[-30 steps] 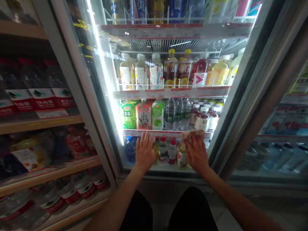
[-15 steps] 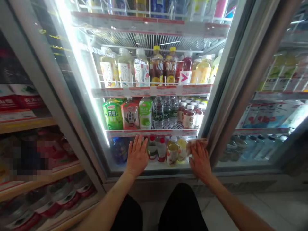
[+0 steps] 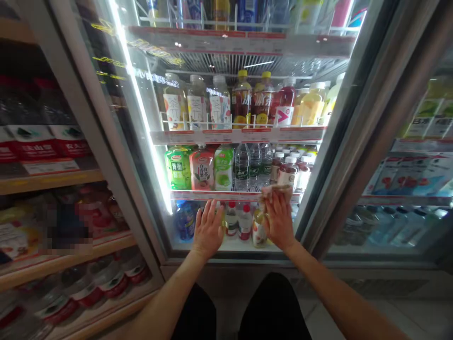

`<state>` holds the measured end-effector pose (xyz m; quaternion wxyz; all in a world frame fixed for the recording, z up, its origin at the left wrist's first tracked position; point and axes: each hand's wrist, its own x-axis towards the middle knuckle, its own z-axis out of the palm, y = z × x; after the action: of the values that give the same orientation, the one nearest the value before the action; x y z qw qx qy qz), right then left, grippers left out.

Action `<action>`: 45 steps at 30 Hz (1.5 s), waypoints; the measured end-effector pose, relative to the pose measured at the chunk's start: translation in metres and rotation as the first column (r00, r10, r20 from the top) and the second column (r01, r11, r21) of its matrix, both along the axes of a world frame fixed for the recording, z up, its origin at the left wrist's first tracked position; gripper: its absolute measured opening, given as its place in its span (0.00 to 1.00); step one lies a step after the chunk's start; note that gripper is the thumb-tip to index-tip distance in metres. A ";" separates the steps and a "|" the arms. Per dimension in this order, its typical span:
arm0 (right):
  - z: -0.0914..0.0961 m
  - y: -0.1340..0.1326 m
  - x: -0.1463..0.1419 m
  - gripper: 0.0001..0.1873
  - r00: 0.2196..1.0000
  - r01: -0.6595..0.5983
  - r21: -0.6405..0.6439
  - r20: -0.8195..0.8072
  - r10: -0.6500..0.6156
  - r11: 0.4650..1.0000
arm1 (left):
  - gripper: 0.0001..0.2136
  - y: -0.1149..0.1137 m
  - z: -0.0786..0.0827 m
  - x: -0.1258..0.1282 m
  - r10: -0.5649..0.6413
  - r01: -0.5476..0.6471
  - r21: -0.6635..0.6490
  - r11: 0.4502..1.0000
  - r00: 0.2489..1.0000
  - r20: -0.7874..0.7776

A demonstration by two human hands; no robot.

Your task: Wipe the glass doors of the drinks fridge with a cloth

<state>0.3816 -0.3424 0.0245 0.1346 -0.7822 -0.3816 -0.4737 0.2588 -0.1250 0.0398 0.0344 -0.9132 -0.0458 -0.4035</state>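
My left hand (image 3: pixel 208 232) lies flat on the lower part of the closed glass cooler door (image 3: pixel 235 246), its fingers stretched upward and holding nothing. Under the fingers of my right hand (image 3: pixel 281 223) is a crumpled, pale pinkish-brown cloth (image 3: pixel 276 190), pressed to the same glass near the lowest shelf edge. Behind the glass between my hands stand red-capped bottles (image 3: pixel 245 223) and a yellowish drink bottle (image 3: pixel 259 230), partly covered by my right hand. A blue bottle (image 3: pixel 186 222) shows to the left of my left hand.
Rows of drinks fill the cooler shelves, with a price strip (image 3: pixel 226 195) above the bottom row. A metal door frame (image 3: pixel 357 137) runs up on the right. Wooden shelves (image 3: pixel 63 179) with bottles stand at left. My knees (image 3: pixel 274 302) are close to the cooler's base.
My right hand and the cloth have slid left and upward across the glass. My left hand stays flat on the door. The whole view has shifted slightly.
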 end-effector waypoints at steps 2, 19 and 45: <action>-0.008 0.007 -0.007 0.30 0.996 -0.089 -0.121 -0.009 0.088 0.989 | 0.27 0.006 -0.004 -0.004 0.013 -0.013 -0.003 1.000 1.000 0.002; 0.030 0.090 -0.034 0.31 0.980 -0.197 -0.205 -0.045 0.192 0.959 | 0.28 0.062 -0.004 -0.035 0.178 -0.176 -0.105 0.979 0.984 0.009; 0.044 0.226 -0.072 0.28 0.823 -0.529 -0.477 -0.086 0.562 0.702 | 0.30 0.150 0.007 -0.088 0.391 -0.381 -0.180 0.907 0.920 0.021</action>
<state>0.3101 -0.1163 0.0681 0.0575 -0.6259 -0.7052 -0.3280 0.1704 0.0249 0.0465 0.0332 -0.8738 -0.2610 -0.4088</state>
